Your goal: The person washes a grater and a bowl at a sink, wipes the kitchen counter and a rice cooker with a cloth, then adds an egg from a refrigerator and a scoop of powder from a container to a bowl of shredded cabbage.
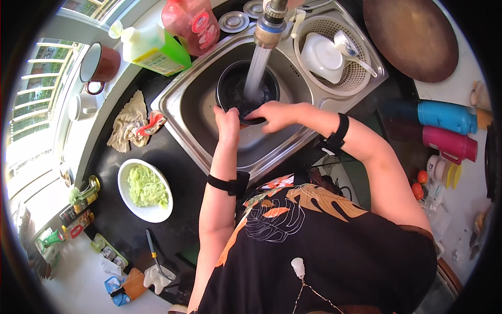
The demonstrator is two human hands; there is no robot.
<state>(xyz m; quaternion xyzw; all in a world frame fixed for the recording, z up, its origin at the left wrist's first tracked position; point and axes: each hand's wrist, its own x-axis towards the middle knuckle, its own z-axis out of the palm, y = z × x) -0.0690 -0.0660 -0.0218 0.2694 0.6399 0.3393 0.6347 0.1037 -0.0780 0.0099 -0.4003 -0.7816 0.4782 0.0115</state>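
Note:
A round dark pot [223, 88] sits over the basin of the stainless steel sink [188, 135]. Water streams into it from the faucet [270, 29] above. My left hand [228, 123] grips the pot's near left rim, the thumb at the edge. My right hand [270, 114] is at the near right rim, its index finger reaching over the edge into the pot and its other fingers bent; nothing is seen held in it. Splashing water partly hides the pot's inside.
A white bowl of shredded pale green vegetable [147, 188] stands left on the black counter, near a crumpled rag [129, 125]. Green [157, 49] and pink bottles [192, 25] line the sink's back edge. On the drainboard, a colander [306, 76] holds dishes. A spatula [153, 251] lies lower left.

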